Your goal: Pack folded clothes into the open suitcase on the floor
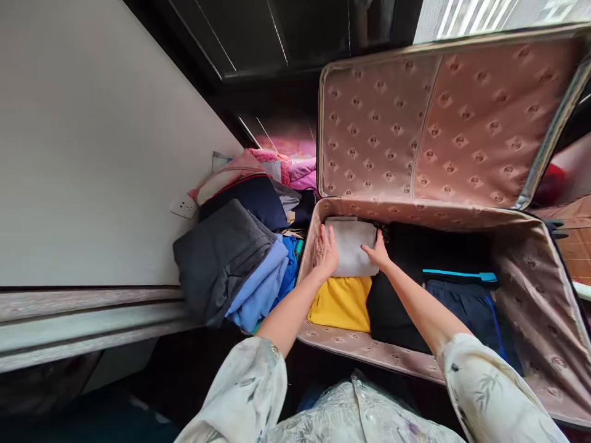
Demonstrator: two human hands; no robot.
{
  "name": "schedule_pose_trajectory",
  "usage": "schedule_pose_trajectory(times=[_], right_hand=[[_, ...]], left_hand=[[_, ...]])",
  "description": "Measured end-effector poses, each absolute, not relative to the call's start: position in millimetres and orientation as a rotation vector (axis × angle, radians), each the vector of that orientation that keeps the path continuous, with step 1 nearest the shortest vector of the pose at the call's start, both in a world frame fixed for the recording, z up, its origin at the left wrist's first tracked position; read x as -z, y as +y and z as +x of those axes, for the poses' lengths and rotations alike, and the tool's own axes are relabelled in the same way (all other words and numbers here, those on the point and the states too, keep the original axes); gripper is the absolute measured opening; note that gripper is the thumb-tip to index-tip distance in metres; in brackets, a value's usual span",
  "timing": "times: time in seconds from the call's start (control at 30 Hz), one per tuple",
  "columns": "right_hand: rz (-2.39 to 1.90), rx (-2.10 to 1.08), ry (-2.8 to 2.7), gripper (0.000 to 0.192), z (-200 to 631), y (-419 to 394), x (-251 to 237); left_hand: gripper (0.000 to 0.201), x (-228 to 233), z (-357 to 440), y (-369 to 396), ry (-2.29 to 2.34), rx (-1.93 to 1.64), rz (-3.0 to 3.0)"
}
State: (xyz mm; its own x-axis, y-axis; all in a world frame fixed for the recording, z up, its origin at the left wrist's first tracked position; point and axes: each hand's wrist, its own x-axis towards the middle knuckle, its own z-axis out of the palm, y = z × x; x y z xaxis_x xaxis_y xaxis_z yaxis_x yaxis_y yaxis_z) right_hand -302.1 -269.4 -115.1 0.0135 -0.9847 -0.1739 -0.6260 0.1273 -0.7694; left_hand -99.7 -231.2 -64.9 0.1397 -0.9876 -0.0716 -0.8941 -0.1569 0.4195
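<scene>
A folded white cloth point(354, 249) lies flat in the left end of an open suitcase point(323, 332), at the back wall. My left hand point(326, 251) rests along its left edge, fingers stretched out. On the opposite edge is my right hand point(377, 251), its thumb over the top of the cloth and apart from the fingers. A folded yellow garment point(341, 304) sits just in front of the white one. To the right lie black clothes point(397, 307) and dark navy shorts point(455, 301) with blue trim. A bright blue strip point(457, 274) runs above the shorts.
The suitcase lid point(383, 123), lined in patterned pink, stands raised at the back. Left of the case is a pile of clothes with dark grey trousers point(226, 258) and a light blue garment point(261, 289). A white wall point(92, 154) with a socket point(183, 207) borders the left side.
</scene>
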Motion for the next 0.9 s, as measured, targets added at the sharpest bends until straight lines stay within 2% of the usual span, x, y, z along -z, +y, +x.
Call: schedule_pose_trajectory(times=[0.1,0.23,0.37,0.53,0.67,0.77,0.9], right_hand=[[-1.819,0.424,1.892,0.084,-293,-250,128],[-2.321,0.21,1.648,0.066,-276,-237,127],[-2.376,0.018,1.56,0.06,-261,-258,139],[-2.283,0.051,1.536,0.061,-259,-280,155],[-2.151,-0.087,1.458,0.06,-268,-279,156],[-2.17,-0.147,1.432,0.058,-270,-281,140],[-2.195,0.157,1.439,0.046,-248,-279,90]], left_hand=[[0.075,96,-119,-219,-2.096,0.398,2.183],[0.077,126,-112,-223,-2.193,0.422,2.19],[0.075,142,-94,-243,-2.188,0.53,2.177],[0.075,138,-92,-259,-2.157,0.578,2.139],[0.072,119,-108,-261,-2.105,0.896,2.227],[0.068,83,-128,-241,-2.133,1.005,2.139],[0.056,1,-129,-159,-2.033,1.041,1.63]])
